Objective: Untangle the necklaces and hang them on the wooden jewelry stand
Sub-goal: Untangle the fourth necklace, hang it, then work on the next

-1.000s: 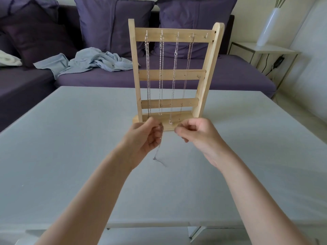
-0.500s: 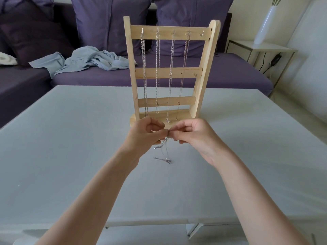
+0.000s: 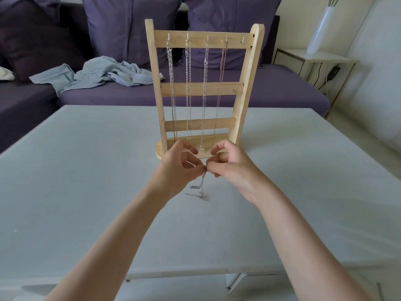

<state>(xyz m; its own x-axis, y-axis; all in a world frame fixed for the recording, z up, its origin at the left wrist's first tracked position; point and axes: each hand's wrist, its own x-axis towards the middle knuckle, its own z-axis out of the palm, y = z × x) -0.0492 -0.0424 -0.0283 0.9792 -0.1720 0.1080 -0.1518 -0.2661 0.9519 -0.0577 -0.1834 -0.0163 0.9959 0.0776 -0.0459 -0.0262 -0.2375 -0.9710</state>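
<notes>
Necklace (image 3: 202, 181) clasp behind fingers (image 3: 211, 167)

Five necklaces (image 3: 203, 183), one stand (image 3: 203, 89)

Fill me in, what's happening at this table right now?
A person is working on a thin silver necklace just in front of the wooden jewelry stand. The left hand and right hand pinch it together at one spot, and its loose end trails onto the grey table. Four chains already hang from the top-bar hooks; the rightmost hook is bare.
</notes>
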